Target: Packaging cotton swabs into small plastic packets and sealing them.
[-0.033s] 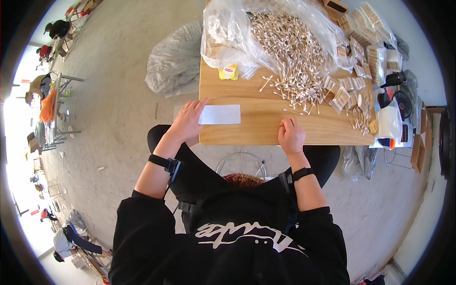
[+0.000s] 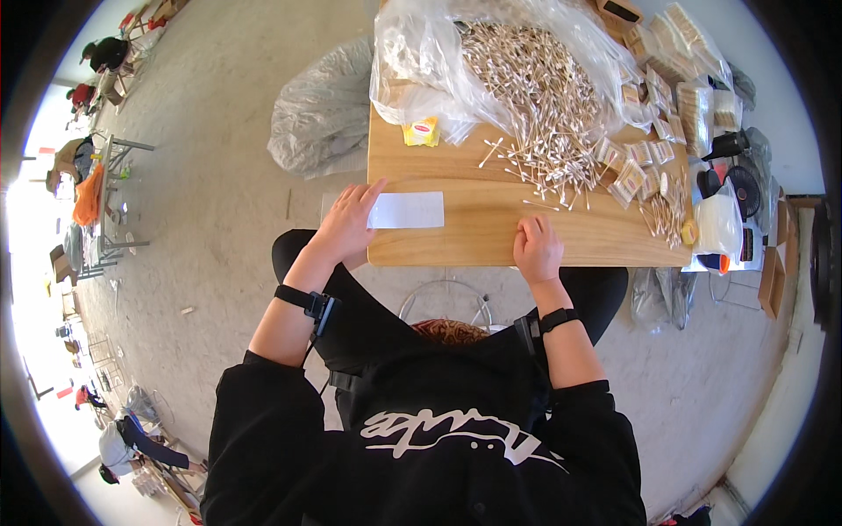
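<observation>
At the table's left edge, my left hand [image 2: 346, 221] lies over the left end of a flat white plastic-looking slip [image 2: 410, 210]. Its fingers are stretched out, and the covered end of the slip is hidden. My right hand [image 2: 538, 251] rests on the front edge of the table, fingers curled in, with nothing visible in them. Beyond it spreads a big heap of cotton swabs [image 2: 561, 131], spilling out of a large clear plastic bag [image 2: 417, 61]. Some loose swabs lie between the heap and my right hand.
A yellow packet [image 2: 421, 132] lies near the wooden table's [image 2: 474, 247] left side. Several small packs of swabs [image 2: 630, 182] are at the right, beside a loose swab pile [image 2: 664, 213] and a small yellow round thing [image 2: 689, 232]. A black fan [image 2: 744, 193] stands farther right. Other people sit far left.
</observation>
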{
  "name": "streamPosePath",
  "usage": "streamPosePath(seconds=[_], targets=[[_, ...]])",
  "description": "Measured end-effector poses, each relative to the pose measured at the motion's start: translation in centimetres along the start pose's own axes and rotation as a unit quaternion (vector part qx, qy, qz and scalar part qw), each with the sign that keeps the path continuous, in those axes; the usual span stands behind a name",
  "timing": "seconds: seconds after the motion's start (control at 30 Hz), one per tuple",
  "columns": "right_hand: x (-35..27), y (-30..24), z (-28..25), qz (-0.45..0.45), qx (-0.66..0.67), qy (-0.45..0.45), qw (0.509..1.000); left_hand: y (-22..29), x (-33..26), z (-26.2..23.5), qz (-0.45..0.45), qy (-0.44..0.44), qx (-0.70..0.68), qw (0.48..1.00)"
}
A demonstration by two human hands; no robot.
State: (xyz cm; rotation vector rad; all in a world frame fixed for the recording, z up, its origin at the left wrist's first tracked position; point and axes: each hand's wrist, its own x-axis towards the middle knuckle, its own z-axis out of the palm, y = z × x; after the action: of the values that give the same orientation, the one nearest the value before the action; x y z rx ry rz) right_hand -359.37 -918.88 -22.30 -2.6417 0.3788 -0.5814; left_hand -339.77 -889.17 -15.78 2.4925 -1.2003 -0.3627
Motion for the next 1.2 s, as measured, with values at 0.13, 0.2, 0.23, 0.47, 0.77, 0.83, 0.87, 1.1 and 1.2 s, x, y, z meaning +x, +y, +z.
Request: streamPosePath(seconds=[0.13, 0.2, 0.23, 0.47, 0.77, 0.83, 0.87, 1.1, 1.2], targets=[[0.1, -0.1, 0.1, -0.009, 0.005, 0.017, 1.0, -0.1, -0.5, -0.3, -0.012, -0.018, -0.029, 0.999], [0.1, -0.2, 0.0, -0.001, 0.01, 0.014, 1.0, -0.5, -0.7, -0.3, -0.01, -0.026, -0.03, 0.999], [0.1, -0.2, 0.0, -0.001, 0.01, 0.013, 1.0, -0.7, -0.8, -0.4, -0.008, -0.033, -0.03, 0.999], [0.0, -0.2, 0.1, -0.003, 0.002, 0.012, 1.0, -2.0, -0.9, -0.5, 0.006, -0.041, 0.001, 0.999], [0.3, -0.5, 0.0, -0.006, 0.001, 0.011, 1.0, -2.4, -0.9, -0.2, 0.051, -0.021, -0.002, 0.998], [0.4, -0.6, -0.1, -0.008, 0.0, 0.012, 1.0, -2.4, -0.6, -0.1, 0.077, -0.022, 0.001, 0.997], [0.3, -0.5, 0.0, -0.004, 0.002, 0.012, 1.0, -2.3, -0.6, 0.0, 0.074, -0.02, 0.0, 0.997], [0.3, -0.6, 0.1, -0.008, -0.004, 0.006, 1.0, -6.5, -1.6, 1.8, -0.158, 0.268, -0.223, 0.924], [0.1, -0.6, 0.2, -0.005, -0.016, 0.007, 1.0, -7.0, -2.8, 2.9, -0.378, 0.232, -0.436, 0.783]])
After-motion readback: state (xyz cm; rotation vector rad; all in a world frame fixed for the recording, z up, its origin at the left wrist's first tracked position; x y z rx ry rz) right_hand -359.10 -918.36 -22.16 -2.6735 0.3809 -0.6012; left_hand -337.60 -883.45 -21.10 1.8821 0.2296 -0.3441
